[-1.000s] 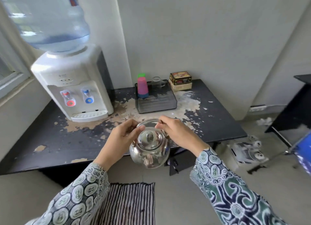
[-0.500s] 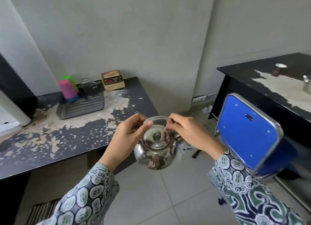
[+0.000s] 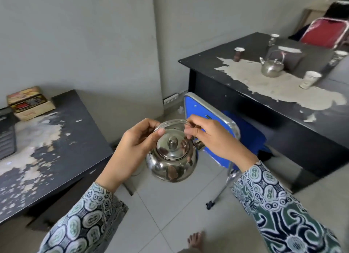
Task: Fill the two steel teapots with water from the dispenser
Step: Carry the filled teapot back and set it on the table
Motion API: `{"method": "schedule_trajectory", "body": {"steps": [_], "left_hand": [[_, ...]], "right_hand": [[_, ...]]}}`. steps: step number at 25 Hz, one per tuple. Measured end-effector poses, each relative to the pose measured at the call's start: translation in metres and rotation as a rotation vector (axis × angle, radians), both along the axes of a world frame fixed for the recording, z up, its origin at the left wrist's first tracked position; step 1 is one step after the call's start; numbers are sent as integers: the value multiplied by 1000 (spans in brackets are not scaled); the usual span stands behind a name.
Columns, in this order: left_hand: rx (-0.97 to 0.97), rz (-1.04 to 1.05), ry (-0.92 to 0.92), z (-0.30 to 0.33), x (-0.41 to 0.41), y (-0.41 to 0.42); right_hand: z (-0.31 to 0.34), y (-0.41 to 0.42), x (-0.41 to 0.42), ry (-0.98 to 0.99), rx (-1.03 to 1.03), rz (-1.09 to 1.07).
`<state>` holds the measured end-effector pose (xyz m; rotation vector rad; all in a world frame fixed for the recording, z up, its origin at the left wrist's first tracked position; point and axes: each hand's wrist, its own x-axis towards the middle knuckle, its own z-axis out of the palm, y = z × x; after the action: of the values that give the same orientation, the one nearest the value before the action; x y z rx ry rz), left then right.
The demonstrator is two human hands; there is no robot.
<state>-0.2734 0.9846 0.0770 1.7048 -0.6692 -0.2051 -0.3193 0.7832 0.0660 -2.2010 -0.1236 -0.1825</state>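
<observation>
A shiny steel teapot (image 3: 171, 161) with its lid on hangs in the air over the tiled floor, between two tables. My left hand (image 3: 132, 150) pinches the left end of its wire handle. My right hand (image 3: 213, 137) pinches the right end, above the spout. A second steel teapot (image 3: 272, 68) with a raised handle stands on the black table (image 3: 217, 63) at the right. The water dispenser is out of view.
A blue folding chair (image 3: 211, 145) stands right behind the held teapot, pushed against the right table. Paper cups (image 3: 309, 79) stand around the second teapot. The worn black table (image 3: 79, 131) at the left carries a small box (image 3: 28, 102). My bare foot (image 3: 195, 242) shows below.
The view has swung right, from the dispenser table towards the table with the second teapot. Both hands keep hold of the teapot's handle, and the dispenser has left the view.
</observation>
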Motion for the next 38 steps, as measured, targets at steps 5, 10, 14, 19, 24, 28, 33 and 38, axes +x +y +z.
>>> {"method": "schedule_trajectory", "body": {"steps": [5, 10, 14, 19, 24, 28, 33, 38], "left_hand": [[-48, -92, 40, 13, 16, -93], [-75, -159, 112, 12, 19, -181], [-69, -171, 120, 5, 9, -244], [-54, -118, 176, -8, -21, -338], [-59, 98, 193, -29, -80, -460], [-72, 120, 262, -26, -118, -542], [-92, 26, 281, -25, -139, -628], [-129, 25, 273, -36, -135, -703]], "right_hand": [[10, -89, 8, 43, 26, -51], [18, -174, 8, 23, 25, -105], [12, -239, -5, -3, 65, -100], [-9, -331, -29, 16, 87, -20], [-26, -452, -67, 82, 73, 124], [-20, -533, -96, 75, 56, 177], [-17, -620, -120, 30, 44, 143], [-28, -694, -108, 5, 41, 112]]}}
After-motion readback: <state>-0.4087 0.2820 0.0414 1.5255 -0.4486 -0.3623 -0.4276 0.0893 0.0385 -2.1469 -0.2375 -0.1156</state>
